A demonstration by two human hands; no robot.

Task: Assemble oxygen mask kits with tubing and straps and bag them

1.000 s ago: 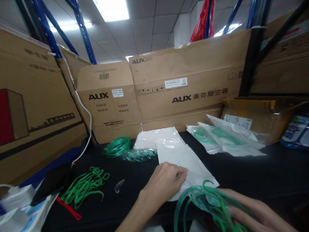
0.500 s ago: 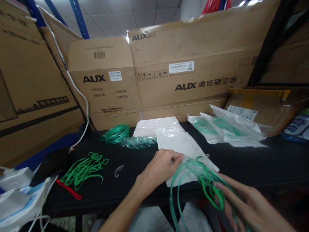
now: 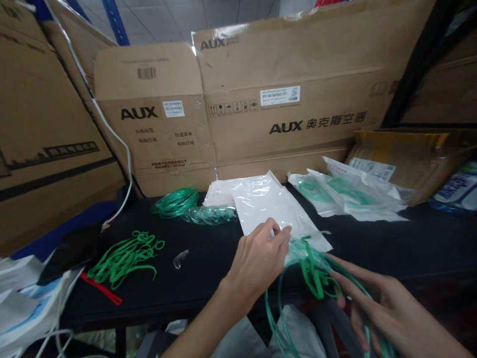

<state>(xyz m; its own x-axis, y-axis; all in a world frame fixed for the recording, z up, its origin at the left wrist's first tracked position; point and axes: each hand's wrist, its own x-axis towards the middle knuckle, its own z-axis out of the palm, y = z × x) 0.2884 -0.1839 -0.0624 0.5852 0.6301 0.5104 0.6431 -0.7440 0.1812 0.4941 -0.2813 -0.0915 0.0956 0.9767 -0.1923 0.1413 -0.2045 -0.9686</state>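
Fingers of the right hand (image 3: 378, 303) are clasping a gathered bundle of green tubing (image 3: 323, 260) near the front edge of the black table (image 3: 208, 278). Left of it, the thumb and forefinger of the left hand (image 3: 257, 258) are bending close together at the near end of a white bag (image 3: 268, 206); whether they are pinching its film or a clear plastic piece (image 3: 297, 249) cannot be told. Slack loops are hanging between the two hands, and a bright green strap (image 3: 316, 281) is dangling from the bundle. Judged by appearance, the tubing is presenting a light, springy, rather slippery load, its loops being prone to spreading when held loosely. Support is best coming from thumb and fingers wrapping all strands just behind the clear piece, which is looking thin enough to crease under hard squeezing. The bag, seemingly limp and smooth, is calling for a gentle pinch at its rim.
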